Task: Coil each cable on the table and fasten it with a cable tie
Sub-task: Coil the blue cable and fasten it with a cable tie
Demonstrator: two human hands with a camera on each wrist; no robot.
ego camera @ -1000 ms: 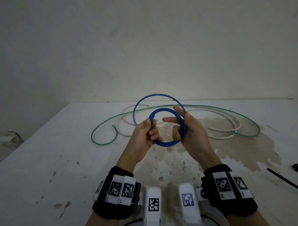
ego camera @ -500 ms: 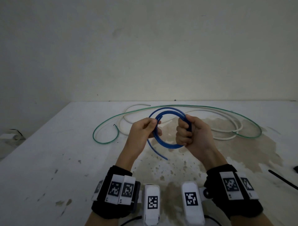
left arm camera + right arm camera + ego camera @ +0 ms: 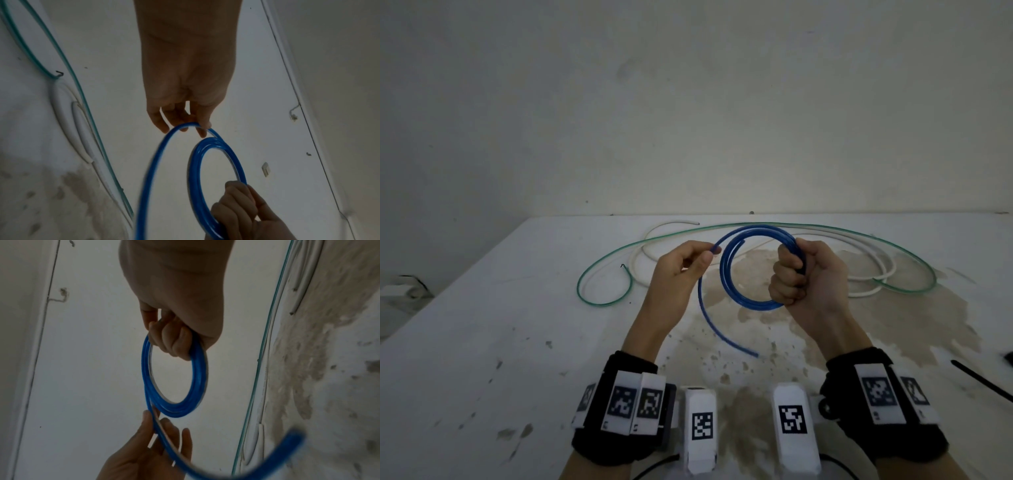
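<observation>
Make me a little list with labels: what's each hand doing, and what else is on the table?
right hand: grips the blue cable coil
left hand: pinches the loose strand
loose end: hangs down toward the table
green cable: lying uncoiled
white cable: lying uncoiled
cable tie: black strip at the right edge, untouched

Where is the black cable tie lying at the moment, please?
In the head view, the black cable tie lies on the table at the far right edge, just right of the right hand's wristband.
</observation>
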